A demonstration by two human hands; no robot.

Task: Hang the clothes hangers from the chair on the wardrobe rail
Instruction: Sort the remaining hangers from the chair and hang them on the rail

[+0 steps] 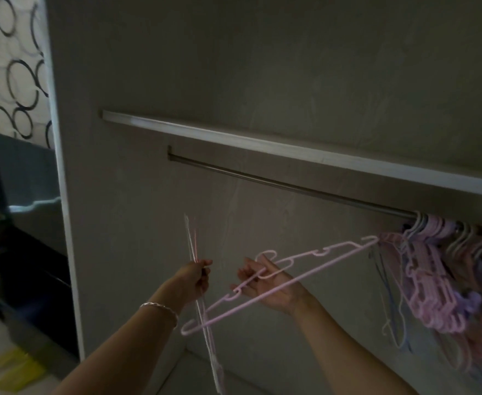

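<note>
hanging step: right hand (268, 286) grips a hanger (319, 267), left hand (197, 276) pinches the spares (191, 240). next i'd guess: hook it over the rail (291, 188).

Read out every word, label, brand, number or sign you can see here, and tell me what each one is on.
No readable text anywhere.
Pink hanger and hung hangers on the rail: no markings visible.
Thin hangers in the left hand: seen edge-on, nothing legible.
Wallpaper: ring pattern only, no letters.
Yellow items, lower left: too blurred to tell.
</note>
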